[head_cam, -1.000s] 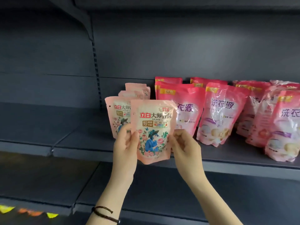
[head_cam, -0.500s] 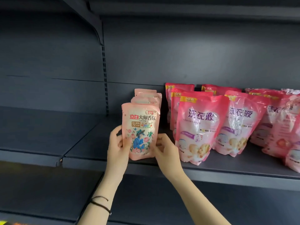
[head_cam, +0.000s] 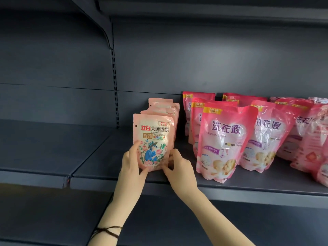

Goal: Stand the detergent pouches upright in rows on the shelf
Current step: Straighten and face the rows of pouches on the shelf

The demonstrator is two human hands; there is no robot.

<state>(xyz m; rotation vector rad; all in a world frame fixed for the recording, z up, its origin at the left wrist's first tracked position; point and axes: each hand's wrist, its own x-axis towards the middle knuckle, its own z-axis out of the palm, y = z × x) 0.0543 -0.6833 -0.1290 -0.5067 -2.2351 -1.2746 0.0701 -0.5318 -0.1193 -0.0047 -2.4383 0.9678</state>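
Head view: pouch (head_cam: 153, 139) now down on shelf (head_cam: 106, 166)

Dark grey shelf (head_cam: 106, 157) — slotted upright (head_cam: 115, 77) behind.

The front pale-pink pouch (head_cam: 153, 139) bears "立白 大师香氛" across its upper face. Beneath that is an orange box reading "持久留香 72小时". A small price flag at its top right reads roughly "3.8元". Just right of it, the large pink pouch (head_cam: 224, 144) shows a yellow "NEW" tag and purple "洗衣液". The next pouch (head_cam: 266, 139), further right, repeats "洗衣液". Smaller print is illegible.
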